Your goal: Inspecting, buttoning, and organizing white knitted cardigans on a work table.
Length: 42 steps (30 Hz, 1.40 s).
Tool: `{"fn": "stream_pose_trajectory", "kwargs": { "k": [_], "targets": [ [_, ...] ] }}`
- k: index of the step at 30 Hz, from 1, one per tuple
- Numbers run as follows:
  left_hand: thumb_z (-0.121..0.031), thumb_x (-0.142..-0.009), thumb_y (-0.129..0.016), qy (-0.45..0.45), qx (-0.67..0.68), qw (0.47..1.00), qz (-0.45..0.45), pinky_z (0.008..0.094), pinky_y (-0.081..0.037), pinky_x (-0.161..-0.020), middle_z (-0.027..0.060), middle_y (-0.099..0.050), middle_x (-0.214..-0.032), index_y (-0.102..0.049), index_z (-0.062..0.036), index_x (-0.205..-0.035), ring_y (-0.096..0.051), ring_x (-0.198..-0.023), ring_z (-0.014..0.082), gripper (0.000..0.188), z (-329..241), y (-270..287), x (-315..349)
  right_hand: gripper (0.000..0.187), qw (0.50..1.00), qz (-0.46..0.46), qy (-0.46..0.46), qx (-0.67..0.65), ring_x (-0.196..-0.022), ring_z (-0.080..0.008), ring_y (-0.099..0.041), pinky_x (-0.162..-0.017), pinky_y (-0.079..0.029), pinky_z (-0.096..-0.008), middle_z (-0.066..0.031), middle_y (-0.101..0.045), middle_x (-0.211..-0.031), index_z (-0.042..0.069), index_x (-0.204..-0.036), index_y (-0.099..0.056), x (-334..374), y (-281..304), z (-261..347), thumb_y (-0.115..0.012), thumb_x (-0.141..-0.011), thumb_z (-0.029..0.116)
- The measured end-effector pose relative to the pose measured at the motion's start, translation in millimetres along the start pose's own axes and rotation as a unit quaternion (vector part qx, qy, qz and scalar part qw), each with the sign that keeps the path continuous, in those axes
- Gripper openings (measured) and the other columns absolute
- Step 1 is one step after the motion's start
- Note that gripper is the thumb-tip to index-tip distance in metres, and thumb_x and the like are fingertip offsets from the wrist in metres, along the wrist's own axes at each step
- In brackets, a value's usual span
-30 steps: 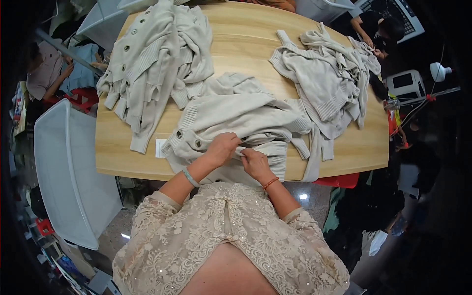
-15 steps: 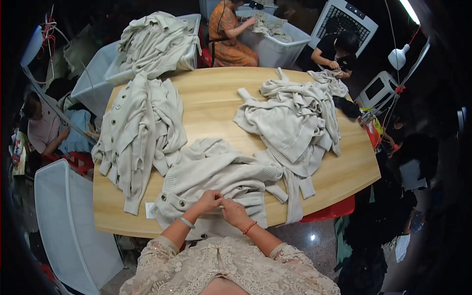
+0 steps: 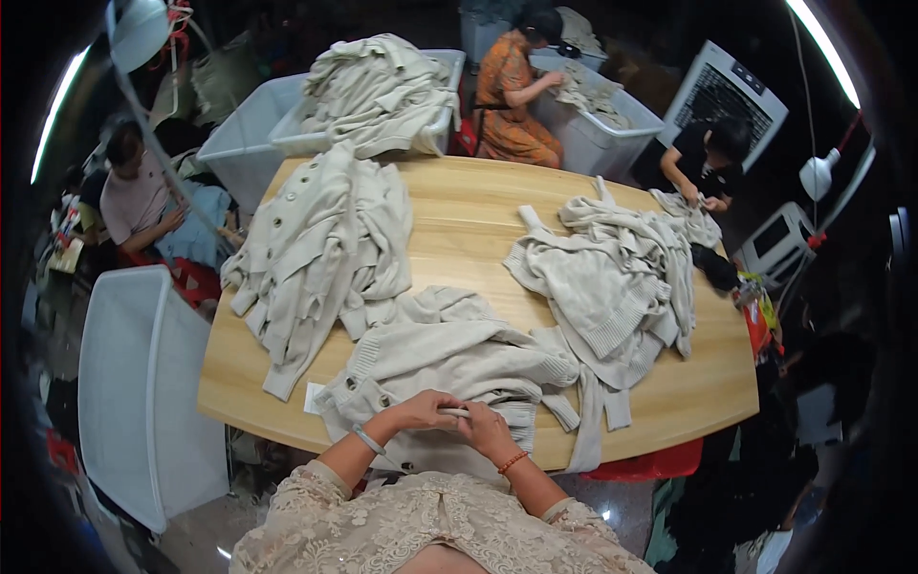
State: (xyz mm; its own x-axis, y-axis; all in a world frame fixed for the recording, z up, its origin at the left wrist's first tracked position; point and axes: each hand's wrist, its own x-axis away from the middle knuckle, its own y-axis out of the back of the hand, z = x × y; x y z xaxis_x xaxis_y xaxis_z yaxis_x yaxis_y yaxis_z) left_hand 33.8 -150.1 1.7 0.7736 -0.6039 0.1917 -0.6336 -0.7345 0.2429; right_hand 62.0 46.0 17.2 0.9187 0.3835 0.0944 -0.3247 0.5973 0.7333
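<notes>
Hands: At the near edge of a wooden table (image 3: 459, 225), the left hand (image 3: 419, 411) and right hand (image 3: 490, 432) of a person in a beige lace top (image 3: 382, 517) meet fingertip to fingertip, both pinching a narrow fold of knit.
Pale cardigan: It lies crumpled on the table directly before the wearer, its lower part beneath the wrists, dark buttons (image 3: 351, 384) showing at left; a white card (image 3: 313, 397) sits just beside it.
Knit: Likely soft, limp and fairly light — not slippery, but apt to stretch or snag if tugged on a single loop.
Best hold: The doubled button band or ribbed hem should give fingers a firmer purchase than the loose body.
Neighbouring piles: Similar knitwear rests in a left pile (image 3: 320, 244) and a right pile (image 3: 612, 273), the latter's trailing sleeves close by the cardigan.
Beyond the table: A co-worker in orange (image 3: 512, 91) and another in black (image 3: 703, 167) handle cloth; a heaped bin (image 3: 445, 124) stands at the far left corner.
Out of sight: The fingers mask most of the pinched fold — which part it is cannot be told; the cardigan's underside is hidden, and the room's rim falls into darkness.
</notes>
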Motion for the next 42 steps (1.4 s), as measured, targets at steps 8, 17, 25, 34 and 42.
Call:
{"fn": "stream_pose_trajectory", "kwargs": {
  "k": [8,17,25,34,42],
  "targets": [
    [-0.016,-0.082,-0.062,-0.012,-0.15,0.983,-0.101,0.0334,-0.049,-0.064,0.014,-0.065,-0.081,-0.066,-0.0043,-0.096,-0.062,-0.069,0.0265,0.019,5.8,-10.9,3.8,0.032,0.995,0.057,0.065,-0.059,-0.086,-0.0377,-0.059,-0.08,-0.047,-0.0422,-0.0203,-0.061,-0.091,0.003,-0.109,-0.062,-9.2,3.2,-10.0,-0.05,-0.079,0.005],
    [-0.011,-0.081,-0.059,-0.037,-0.133,0.983,-0.123,0.0349,-0.048,-0.066,0.0158,-0.064,-0.083,-0.064,-0.0034,-0.097,-0.061,-0.073,0.0296,0.018,5.3,-12.3,9.6,0.023,0.991,0.004,0.071,-0.112,-0.075,-0.0343,-0.061,-0.068,-0.049,-0.0396,-0.0172,-0.061,-0.081,0.001,-0.091,-0.064,-6.2,1.8,-5.4,-0.051,-0.074,-0.005],
    [-0.018,-0.075,-0.069,0.012,-0.17,0.971,-0.167,0.0365,-0.047,-0.061,0.0147,-0.062,-0.075,-0.065,-0.0036,-0.081,-0.06,-0.069,0.031,0.016,10.7,-6.9,17.1,0.017,0.999,0.019,-0.006,-0.032,-0.079,-0.0364,-0.06,-0.068,-0.047,-0.0459,-0.0152,-0.061,-0.086,0.007,-0.091,-0.059,24.0,2.6,-26.8,-0.061,-0.083,0.021],
    [-0.005,-0.071,-0.062,-0.183,-0.289,0.934,-0.1,0.0406,-0.044,-0.073,0.011,-0.058,-0.087,-0.059,-0.0052,-0.093,-0.055,-0.083,0.0314,0.022,-8.6,-57.4,-26.4,0.014,0.998,-0.024,-0.056,0.003,-0.08,-0.0359,-0.061,-0.069,-0.048,-0.0463,-0.0124,-0.06,-0.095,0.009,-0.094,-0.061,45.6,0.3,-44.2,-0.058,-0.082,0.015],
    [-0.007,-0.072,-0.056,-0.133,-0.42,0.897,-0.047,0.038,-0.044,-0.075,0.0102,-0.057,-0.102,-0.061,-0.0063,-0.103,-0.055,-0.091,0.0283,0.031,-1.5,-74.9,-59.4,0.015,0.999,0.011,-0.047,-0.02,-0.077,-0.0357,-0.062,-0.067,-0.049,-0.0459,-0.0161,-0.063,-0.085,0.005,-0.086,-0.058,60.2,-4.1,-40.8,-0.058,-0.084,0.02]
  ]
}}
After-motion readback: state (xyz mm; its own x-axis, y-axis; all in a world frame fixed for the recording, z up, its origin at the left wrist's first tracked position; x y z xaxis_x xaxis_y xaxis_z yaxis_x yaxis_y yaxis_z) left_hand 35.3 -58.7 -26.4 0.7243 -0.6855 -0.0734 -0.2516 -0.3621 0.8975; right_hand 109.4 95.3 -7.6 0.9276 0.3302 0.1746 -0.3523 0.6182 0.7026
